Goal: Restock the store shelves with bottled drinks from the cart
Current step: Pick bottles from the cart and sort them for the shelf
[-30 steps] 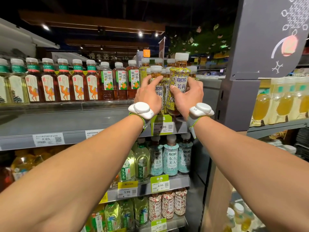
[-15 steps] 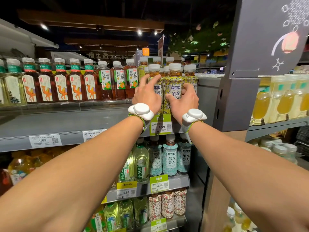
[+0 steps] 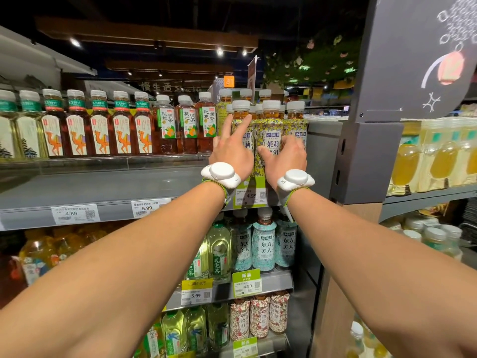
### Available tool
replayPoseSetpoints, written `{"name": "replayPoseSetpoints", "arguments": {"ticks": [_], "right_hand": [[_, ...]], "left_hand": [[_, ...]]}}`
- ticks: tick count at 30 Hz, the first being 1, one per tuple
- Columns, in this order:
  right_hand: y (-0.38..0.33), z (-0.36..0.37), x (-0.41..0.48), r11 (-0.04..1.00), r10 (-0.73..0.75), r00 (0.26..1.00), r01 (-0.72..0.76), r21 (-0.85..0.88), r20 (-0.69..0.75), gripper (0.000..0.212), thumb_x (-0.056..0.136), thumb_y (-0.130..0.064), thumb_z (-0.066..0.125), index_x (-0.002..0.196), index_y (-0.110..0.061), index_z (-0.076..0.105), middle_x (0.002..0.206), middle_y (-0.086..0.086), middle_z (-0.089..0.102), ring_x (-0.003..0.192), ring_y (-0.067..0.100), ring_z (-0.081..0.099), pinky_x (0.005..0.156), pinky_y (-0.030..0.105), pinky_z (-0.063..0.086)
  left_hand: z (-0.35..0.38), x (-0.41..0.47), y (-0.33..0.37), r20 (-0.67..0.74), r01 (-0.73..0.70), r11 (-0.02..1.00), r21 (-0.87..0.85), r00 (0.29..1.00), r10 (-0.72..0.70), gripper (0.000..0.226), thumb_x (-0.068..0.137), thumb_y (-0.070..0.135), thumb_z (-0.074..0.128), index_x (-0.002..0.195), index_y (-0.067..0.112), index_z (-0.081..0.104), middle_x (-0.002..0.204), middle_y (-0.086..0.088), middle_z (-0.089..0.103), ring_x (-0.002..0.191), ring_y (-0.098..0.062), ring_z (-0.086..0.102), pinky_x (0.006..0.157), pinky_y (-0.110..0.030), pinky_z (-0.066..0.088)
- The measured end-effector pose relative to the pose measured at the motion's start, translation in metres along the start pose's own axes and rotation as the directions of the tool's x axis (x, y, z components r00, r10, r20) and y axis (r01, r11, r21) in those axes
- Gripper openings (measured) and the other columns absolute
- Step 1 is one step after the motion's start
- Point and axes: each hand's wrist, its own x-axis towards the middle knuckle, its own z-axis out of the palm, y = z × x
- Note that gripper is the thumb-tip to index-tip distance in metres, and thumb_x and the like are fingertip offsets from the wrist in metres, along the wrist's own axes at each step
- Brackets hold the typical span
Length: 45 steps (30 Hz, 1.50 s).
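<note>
- Head view: three clear plastic bottles with white ribbed caps, amber tea and yellow flowered wrap labels are standing upright in a tight front row at the right end of the grey metal top shelf (image 3: 103, 187).
- The middle bottle (image 3: 271, 130) is touching the left bottle (image 3: 240, 113) and the right bottle (image 3: 296, 125) on either side.
- The left hand (image 3: 231, 155) is reaching up just left of the middle bottle. Its fingers (image 3: 242, 127) are straight and spread, lying against the left bottle's label, with the tips near its neck.
- The right hand (image 3: 285, 157) is resting low on the middle bottle, its thumb lying across the label. Its other fingers are blurring toward the right bottle, so I cannot tell whether they are gripping.
- A glossy green price tag (image 3: 249, 193) is hanging directly below the middle bottle.
- Rows of dark tea bottles (image 3: 121, 133) are lining the shelf left of the middle bottle.
</note>
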Motion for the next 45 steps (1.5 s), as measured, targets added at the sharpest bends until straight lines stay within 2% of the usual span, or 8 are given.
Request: {"name": "replayPoseSetpoints", "arguments": {"ticks": [7, 10, 16, 23, 29, 36, 41, 45], "right_hand": [[-0.004, -0.006, -0.005, 0.992, 0.128, 0.990, -0.128, -0.001, 0.067, 0.055, 0.084, -0.044, 0.079, 0.118, -0.005, 0.060, 0.122, 0.014, 0.061, 0.112, 0.033, 0.058, 0.084, 0.035, 0.042], [-0.002, -0.015, -0.021, 0.993, 0.097, 0.994, -0.099, 0.060, 0.044, 0.048, 0.086, -0.043, 0.077, 0.115, -0.009, 0.057, 0.121, 0.012, 0.058, 0.107, 0.032, 0.058, 0.078, 0.033, 0.039], [-0.012, -0.025, -0.069, 0.977, 0.061, 0.998, -0.063, 0.204, 0.014, 0.026, 0.091, -0.040, 0.069, 0.098, -0.017, 0.059, 0.108, 0.003, 0.058, 0.095, 0.027, 0.058, 0.068, 0.029, 0.026], [-0.011, -0.011, -0.171, 0.904, 0.105, 0.979, -0.167, 0.393, 0.175, 0.019, 0.091, -0.025, 0.070, 0.092, -0.007, 0.063, 0.096, 0.010, 0.064, 0.088, 0.027, 0.059, 0.074, 0.028, 0.033], [-0.034, -0.004, -0.276, 0.893, 0.075, 0.918, -0.236, 0.383, 0.390, 0.017, 0.092, -0.027, 0.068, 0.092, -0.011, 0.063, 0.091, 0.005, 0.066, 0.084, 0.026, 0.061, 0.072, 0.033, 0.038], [-0.087, -0.013, -0.395, 0.885, -0.093, 0.821, -0.191, 0.425, 0.563, 0.015, 0.092, -0.026, 0.068, 0.089, -0.012, 0.062, 0.080, 0.004, 0.067, 0.075, 0.023, 0.063, 0.068, 0.034, 0.045], [-0.172, -0.029, -0.513, 0.865, -0.212, 0.699, -0.190, 0.464, 0.683, 0.013, 0.093, -0.023, 0.067, 0.090, -0.012, 0.061, 0.085, 0.007, 0.068, 0.077, 0.023, 0.063, 0.067, 0.035, 0.047], [-0.217, -0.031, -0.591, 0.872, -0.296, 0.571, -0.167, 0.461, 0.766, 0.011, 0.095, -0.027, 0.064, 0.091, -0.017, 0.061, 0.084, -0.001, 0.066, 0.076, 0.017, 0.060, 0.066, 0.033, 0.048]], "left_hand": [[-0.015, 0.000, 0.001, 0.126, 0.045, 0.997, -0.070, 0.991, -0.036, 0.098, 0.086, -0.007, 0.047, 0.160, 0.046, 0.013, 0.172, -0.006, -0.003, 0.144, -0.044, 0.036, 0.102, -0.052, 0.049], [-0.019, -0.013, 0.004, 0.089, 0.138, 0.982, -0.131, 0.988, -0.127, 0.098, 0.084, -0.007, 0.048, 0.160, 0.044, 0.014, 0.169, -0.010, 0.011, 0.146, -0.043, 0.031, 0.109, -0.051, 0.043], [-0.023, -0.057, -0.005, -0.060, 0.277, 0.930, -0.242, 0.952, -0.299, 0.052, 0.090, 0.004, 0.053, 0.139, 0.021, 0.050, 0.124, -0.009, 0.059, 0.114, -0.029, 0.057, 0.093, -0.031, 0.041], [-0.041, -0.150, -0.045, -0.145, 0.386, 0.893, -0.233, 0.894, -0.424, 0.027, 0.092, 0.011, 0.051, 0.112, 0.020, 0.065, 0.078, 0.008, 0.062, 0.086, -0.028, 0.065, 0.086, -0.041, 0.053], [-0.089, -0.250, -0.097, -0.114, 0.529, 0.826, -0.194, 0.824, -0.554, 0.015, 0.091, 0.017, 0.055, 0.102, 0.022, 0.064, 0.086, -0.010, 0.072, 0.080, -0.029, 0.067, 0.079, -0.043, 0.056], [-0.170, -0.362, -0.135, -0.175, 0.702, 0.665, -0.254, 0.643, -0.746, 0.015, 0.093, 0.016, 0.055, 0.108, 0.018, 0.059, 0.090, -0.013, 0.071, 0.088, -0.034, 0.067, 0.086, -0.047, 0.054], [-0.267, -0.471, -0.174, -0.286, 0.794, 0.586, -0.161, 0.531, -0.798, 0.014, 0.097, 0.018, 0.055, 0.111, 0.018, 0.060, 0.073, 0.002, 0.057, 0.070, -0.022, 0.056, 0.064, -0.032, 0.041], [-0.323, -0.542, -0.198, -0.358, 0.838, 0.532, -0.123, 0.462, -0.811, 0.021, 0.099, 0.018, 0.050, 0.118, 0.014, 0.059, 0.083, -0.003, 0.064, 0.079, -0.027, 0.060, 0.067, -0.033, 0.043]]}}
